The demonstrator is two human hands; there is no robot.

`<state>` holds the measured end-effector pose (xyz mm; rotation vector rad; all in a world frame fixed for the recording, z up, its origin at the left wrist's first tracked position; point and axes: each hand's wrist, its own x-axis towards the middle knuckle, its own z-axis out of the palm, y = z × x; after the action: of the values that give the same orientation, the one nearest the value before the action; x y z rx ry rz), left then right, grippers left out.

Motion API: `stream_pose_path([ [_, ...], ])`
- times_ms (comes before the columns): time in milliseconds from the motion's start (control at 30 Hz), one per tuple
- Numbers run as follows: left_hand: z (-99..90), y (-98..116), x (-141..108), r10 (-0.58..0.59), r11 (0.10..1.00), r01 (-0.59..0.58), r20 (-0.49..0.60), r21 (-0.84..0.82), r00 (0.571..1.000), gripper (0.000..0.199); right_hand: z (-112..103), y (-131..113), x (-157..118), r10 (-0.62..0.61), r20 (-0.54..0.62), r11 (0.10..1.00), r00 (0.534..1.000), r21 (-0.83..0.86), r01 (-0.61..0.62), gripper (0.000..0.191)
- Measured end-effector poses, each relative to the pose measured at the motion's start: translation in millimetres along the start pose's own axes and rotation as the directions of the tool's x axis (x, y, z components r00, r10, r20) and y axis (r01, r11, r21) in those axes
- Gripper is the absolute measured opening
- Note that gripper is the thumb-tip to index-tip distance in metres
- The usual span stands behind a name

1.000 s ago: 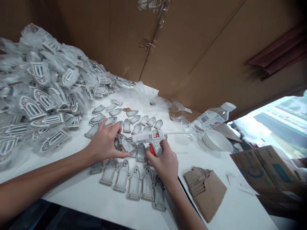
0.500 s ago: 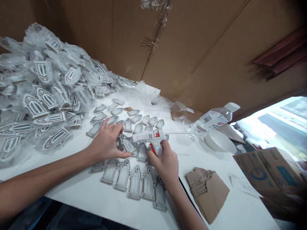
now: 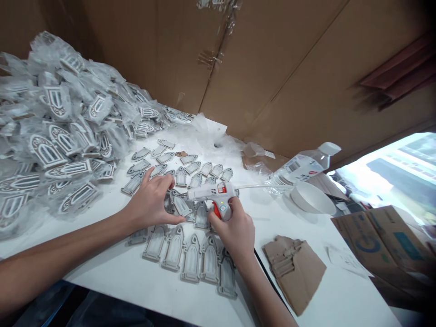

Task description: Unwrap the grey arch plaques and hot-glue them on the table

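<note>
My right hand [image 3: 235,229] is wrapped round the grip of a white hot glue gun [image 3: 207,191] with a red trigger and a pale glue stick out of its back. Its nozzle points left, at the upper part of a small grey arched window-shaped piece [image 3: 181,205]. My left hand [image 3: 153,200] holds that piece by its edges, thumb at the lower end and fingers at the top. Similar arched pieces [image 3: 191,261] lie in a row in front of my hands. More of them [image 3: 195,180] are spread behind the gun.
Plastic-wrapped arched pieces [image 3: 68,131] form a tall heap at the left. On the right are a clear bottle [image 3: 303,165] lying tilted, a white bowl [image 3: 311,200] and torn cardboard [image 3: 296,272]. A cardboard wall [image 3: 279,68] stands behind the white table [image 3: 136,286]; a carton [image 3: 384,245] sits far right.
Both hands and the glue gun keep nearly the same place over the held piece. The whole view has shifted very slightly.
</note>
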<state>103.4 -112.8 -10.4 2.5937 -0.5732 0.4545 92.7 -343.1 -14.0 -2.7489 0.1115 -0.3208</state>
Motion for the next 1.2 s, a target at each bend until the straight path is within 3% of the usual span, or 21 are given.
stream_pose_path([
  [267, -1.2, -1, 0, 0.049, 0.998, -0.049, -0.004, 0.034, 0.999, 0.065, -2, -1, 1, 0.005, -0.016, 1.0, 1.0, 0.0, -0.005, 0.033],
  [600, -7.0, -11, 4, 0.066, 0.992, -0.053, -0.124, 0.112, 0.99, 0.048, -6, -1, 2, 0.023, -0.023, 1.0, 0.999, -0.011, -0.023, 0.035],
  [1200, -5.4, -12, 3, 0.173, 0.98, -0.161, -0.104, 0.12, 0.979, 0.039, -3, 3, 2, -0.007, 0.006, 1.0, 1.0, -0.018, 0.007, 0.03],
])
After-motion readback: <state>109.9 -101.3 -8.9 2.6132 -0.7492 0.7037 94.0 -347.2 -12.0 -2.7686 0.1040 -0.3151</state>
